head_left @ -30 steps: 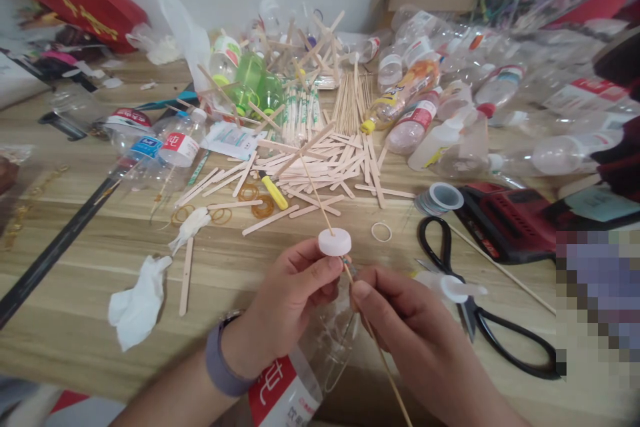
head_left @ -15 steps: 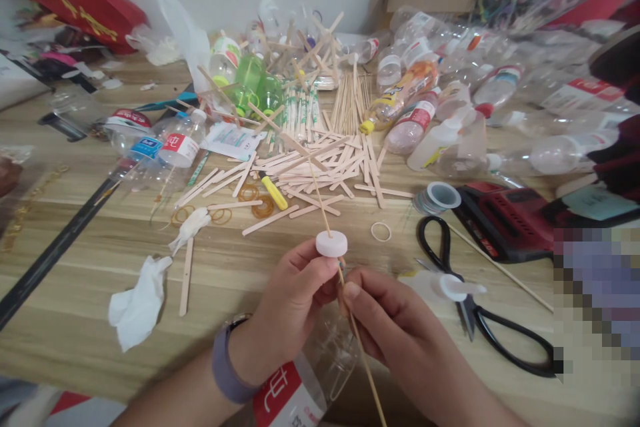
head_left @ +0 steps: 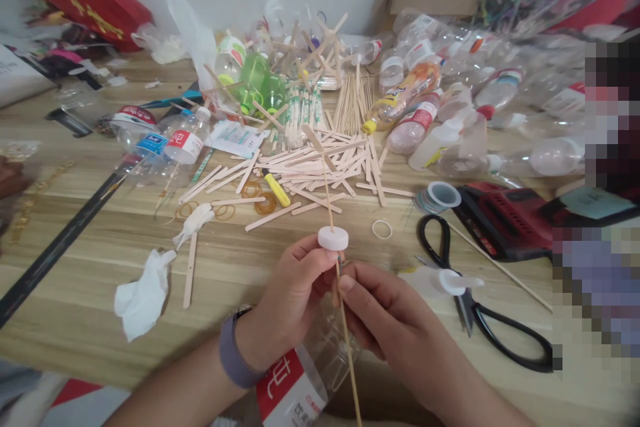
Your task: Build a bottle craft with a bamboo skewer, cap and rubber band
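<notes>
A white bottle cap (head_left: 333, 238) sits at the fingertips of my left hand (head_left: 290, 293), whose thumb presses against its lower edge and whose fingers curl beneath. Through the cap runs a thin bamboo skewer (head_left: 349, 353), with flat wooden craft sticks (head_left: 320, 149) seen at its far tip. Just below the cap, my right hand (head_left: 383, 310) is closed in a pinch on the skewer. A small wooden piece shows between the hands, mostly covered by fingers. Under my hands lies a clear plastic bottle (head_left: 313, 387) with a red and white label, partly hidden by my left forearm.
Loose craft sticks (head_left: 320, 177) are heaped ahead, near a yellow-handled tool (head_left: 277, 188) and rubber bands (head_left: 265, 203). Black-handled scissors (head_left: 467, 313), a glue bottle (head_left: 450, 281) and a red power tool (head_left: 500, 220) lie right. Plastic bottles (head_left: 413, 123) crowd the back right.
The skewer's near end has swung left. The craft stick at its far tip shows at a different angle. Both hands keep their hold, and the whole view has shifted slightly.
</notes>
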Demonstrator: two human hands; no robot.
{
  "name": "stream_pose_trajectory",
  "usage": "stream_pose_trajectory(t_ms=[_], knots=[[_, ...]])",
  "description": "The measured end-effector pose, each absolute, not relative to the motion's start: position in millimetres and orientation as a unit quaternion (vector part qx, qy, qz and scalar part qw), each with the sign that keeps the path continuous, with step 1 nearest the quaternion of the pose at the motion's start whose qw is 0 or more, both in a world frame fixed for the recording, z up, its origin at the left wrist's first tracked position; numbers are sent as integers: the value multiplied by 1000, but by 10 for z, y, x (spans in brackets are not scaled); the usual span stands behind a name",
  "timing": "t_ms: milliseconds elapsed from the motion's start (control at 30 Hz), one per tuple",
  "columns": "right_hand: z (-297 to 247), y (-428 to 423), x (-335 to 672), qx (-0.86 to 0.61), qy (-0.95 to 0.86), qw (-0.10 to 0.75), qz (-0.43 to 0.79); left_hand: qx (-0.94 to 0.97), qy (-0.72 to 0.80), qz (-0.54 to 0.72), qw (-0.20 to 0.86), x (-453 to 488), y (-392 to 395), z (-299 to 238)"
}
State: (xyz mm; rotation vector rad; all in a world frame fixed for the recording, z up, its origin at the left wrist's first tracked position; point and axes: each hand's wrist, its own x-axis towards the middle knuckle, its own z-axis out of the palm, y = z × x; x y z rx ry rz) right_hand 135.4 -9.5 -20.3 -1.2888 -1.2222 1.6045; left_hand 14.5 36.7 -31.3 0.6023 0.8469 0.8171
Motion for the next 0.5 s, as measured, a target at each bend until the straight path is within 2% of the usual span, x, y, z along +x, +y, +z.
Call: stream_pose_trajectory(t_ms=[367,500], knots=[[-208,-59,1327,-512,-461,369,624,293,405,391,773,159,380,-300],[-205,-96,1312,-554,-482,402,547,273,406,406,772,165,380,-319]])
